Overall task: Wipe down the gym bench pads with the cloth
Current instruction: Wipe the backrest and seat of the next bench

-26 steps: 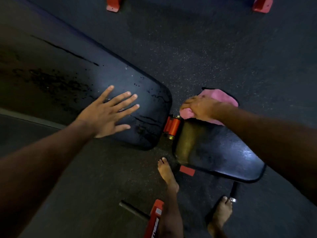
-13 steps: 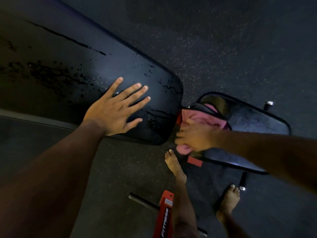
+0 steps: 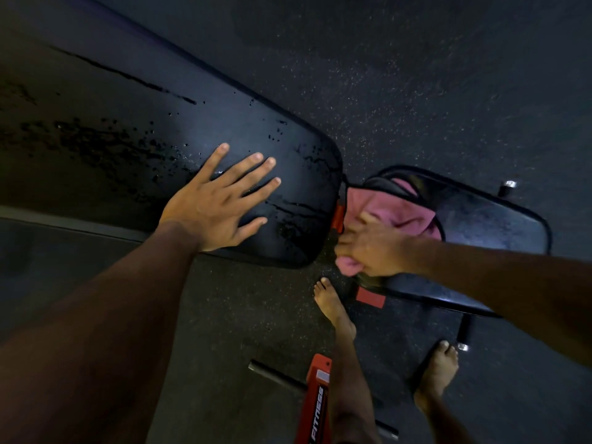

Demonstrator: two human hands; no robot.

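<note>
A person leans over a gym bench on a dark speckled floor (image 3: 416, 91). The left hand (image 3: 214, 203) lies flat with fingers spread on the long back pad (image 3: 128, 107), near that pad's rounded end, where dark cracks and flecks mark the black covering. Beside the back pad, past a red hinge (image 3: 337, 217), sits the smaller seat pad (image 3: 490, 219). The right hand (image 3: 371, 248) grips a pink cloth (image 3: 384, 206), fingers curled into the fabric, at the seat pad's end nearest the back pad. Two bare feet stand below the seat pad, next to a red frame bar (image 3: 315, 402) lettered "FITNESS".
</note>
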